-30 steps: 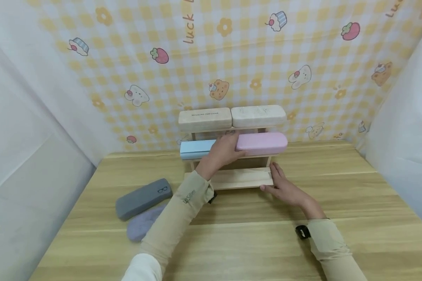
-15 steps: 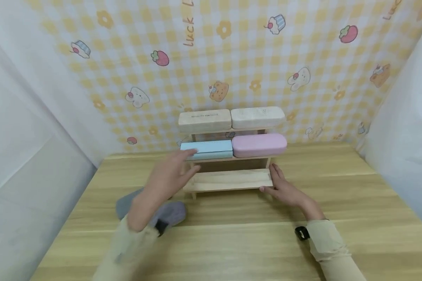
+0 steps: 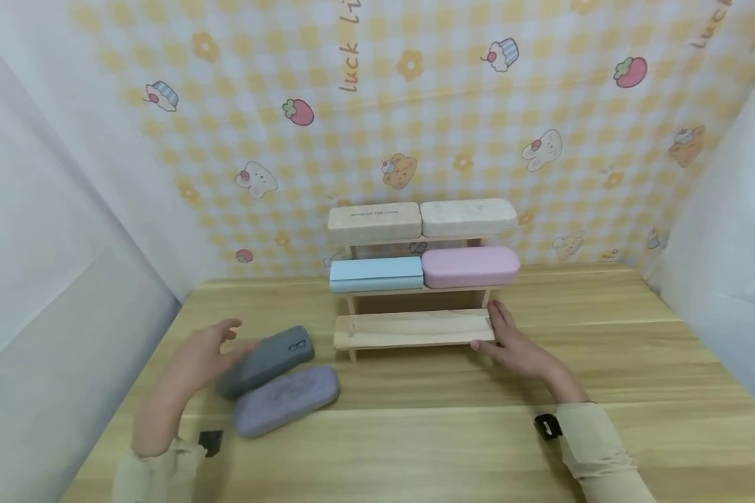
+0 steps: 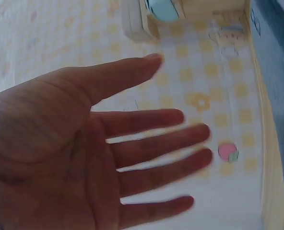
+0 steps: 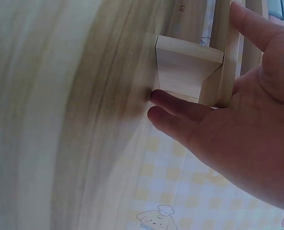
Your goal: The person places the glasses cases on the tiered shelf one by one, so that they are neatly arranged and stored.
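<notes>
In the head view, my left hand is over the left end of the grey glasses case. Its fingers look spread with nothing in them in the left wrist view. A lavender glasses case lies in front of the grey one. My right hand rests against the right end of the tiered wooden rack, thumb at the front edge of the lowest shelf, fingers extended along its side. The middle shelf bears a light blue case and a pink case.
On the top shelf sit a beige case and a whitish case, end to end. Behind the rack hangs a yellow checked cloth. White sheets enclose both sides of the wooden table.
My left hand has left the pink case on the middle shelf and moved left and down to the grey glasses case. The right hand stays at the rack's end.
</notes>
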{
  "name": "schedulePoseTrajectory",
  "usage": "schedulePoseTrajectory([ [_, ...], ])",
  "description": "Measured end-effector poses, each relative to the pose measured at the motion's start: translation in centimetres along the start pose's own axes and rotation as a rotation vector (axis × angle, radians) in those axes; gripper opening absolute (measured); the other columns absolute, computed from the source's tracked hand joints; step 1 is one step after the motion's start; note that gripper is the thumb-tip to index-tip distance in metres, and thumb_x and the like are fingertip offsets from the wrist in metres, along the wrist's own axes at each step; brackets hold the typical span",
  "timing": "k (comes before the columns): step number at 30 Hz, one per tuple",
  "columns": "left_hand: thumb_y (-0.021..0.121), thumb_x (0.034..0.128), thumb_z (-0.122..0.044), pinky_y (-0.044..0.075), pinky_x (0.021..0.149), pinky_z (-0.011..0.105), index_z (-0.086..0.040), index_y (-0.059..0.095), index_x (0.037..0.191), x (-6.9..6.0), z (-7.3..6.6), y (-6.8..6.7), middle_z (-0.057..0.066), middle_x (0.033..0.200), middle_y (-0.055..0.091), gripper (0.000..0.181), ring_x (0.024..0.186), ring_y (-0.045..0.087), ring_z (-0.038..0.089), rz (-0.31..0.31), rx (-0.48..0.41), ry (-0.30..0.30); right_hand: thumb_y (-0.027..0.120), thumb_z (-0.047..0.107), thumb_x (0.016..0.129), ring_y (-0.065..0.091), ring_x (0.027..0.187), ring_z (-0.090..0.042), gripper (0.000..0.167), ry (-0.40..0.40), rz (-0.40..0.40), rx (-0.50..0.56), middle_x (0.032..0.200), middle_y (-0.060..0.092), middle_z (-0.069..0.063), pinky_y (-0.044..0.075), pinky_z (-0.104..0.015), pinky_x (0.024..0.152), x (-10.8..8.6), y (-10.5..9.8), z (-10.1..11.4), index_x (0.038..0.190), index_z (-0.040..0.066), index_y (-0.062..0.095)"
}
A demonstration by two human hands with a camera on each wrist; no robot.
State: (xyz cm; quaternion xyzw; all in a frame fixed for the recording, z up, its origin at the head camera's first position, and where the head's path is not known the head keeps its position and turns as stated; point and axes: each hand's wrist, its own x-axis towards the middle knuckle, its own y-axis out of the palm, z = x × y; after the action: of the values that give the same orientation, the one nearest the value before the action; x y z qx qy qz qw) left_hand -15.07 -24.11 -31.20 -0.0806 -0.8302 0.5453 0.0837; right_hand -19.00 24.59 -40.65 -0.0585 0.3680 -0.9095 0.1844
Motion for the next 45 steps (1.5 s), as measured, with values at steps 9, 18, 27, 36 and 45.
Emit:
schedulePoseTrajectory([
  [9, 0.057, 0.0921, -0.034, 0.046, 0.076, 0.056, 0.023, 0.035, 0.126, -1.2, 4.7, -1.5, 0.042, 0.109, 0.051, 0.069, 0.1, 0.052, 0.053, 0.197, -0.004, -0.128, 0.051, 0.039, 0.095, -0.012, 0.135, -0.042, 0.092, 0.004, -0.004, -0.002, 0.148, -0.02, -0.026, 0.009, -0.06, 0.104, -0.1, -0.2, -0.1, 0.142, -0.011, -0.01],
  [18, 0.067, 0.0841, -0.033, 0.046, 0.076, 0.055, 0.021, 0.039, 0.125, -1.2, 6.3, -0.2, 0.041, 0.108, 0.053, 0.073, 0.099, 0.051, 0.054, 0.231, 0.012, -0.146, 0.052, 0.038, 0.095, -0.012, 0.135, -0.042, 0.092, 0.0, 0.006, 0.013, 0.148, -0.018, -0.027, 0.008, -0.06, 0.104, -0.1, -0.3, 0.0, 0.142, -0.011, -0.009],
  [27, 0.078, 0.0745, -0.032, 0.041, 0.084, 0.06, 0.021, 0.025, 0.133, -0.5, 6.6, 1.0, 0.047, 0.123, 0.036, 0.095, 0.112, 0.039, 0.058, 0.337, -0.086, -0.201, 0.052, 0.037, 0.095, -0.012, 0.135, -0.042, 0.091, -0.003, 0.001, 0.002, 0.148, -0.018, -0.027, 0.009, -0.061, 0.103, 0.0, -0.4, 0.0, 0.142, -0.011, -0.009],
  [36, 0.081, 0.0699, -0.026, 0.04, 0.085, 0.06, 0.02, 0.023, 0.134, -0.2, 7.1, 2.2, 0.046, 0.12, 0.039, 0.098, 0.11, 0.041, 0.058, 0.341, -0.089, -0.189, 0.052, 0.036, 0.095, -0.011, 0.135, -0.042, 0.09, -0.005, 0.004, 0.005, 0.148, -0.019, -0.028, 0.01, -0.06, 0.104, 0.1, -0.2, 0.1, 0.142, -0.011, -0.01],
  [45, 0.082, 0.0668, -0.014, 0.041, 0.085, 0.057, 0.016, 0.035, 0.131, -0.1, 7.3, 2.6, 0.043, 0.121, 0.042, 0.085, 0.104, 0.05, 0.049, 0.318, -0.126, -0.143, 0.052, 0.035, 0.096, -0.01, 0.135, -0.044, 0.09, -0.006, 0.002, 0.006, 0.148, -0.018, -0.028, 0.01, -0.061, 0.103, 0.1, -0.2, 0.1, 0.142, -0.011, -0.01],
])
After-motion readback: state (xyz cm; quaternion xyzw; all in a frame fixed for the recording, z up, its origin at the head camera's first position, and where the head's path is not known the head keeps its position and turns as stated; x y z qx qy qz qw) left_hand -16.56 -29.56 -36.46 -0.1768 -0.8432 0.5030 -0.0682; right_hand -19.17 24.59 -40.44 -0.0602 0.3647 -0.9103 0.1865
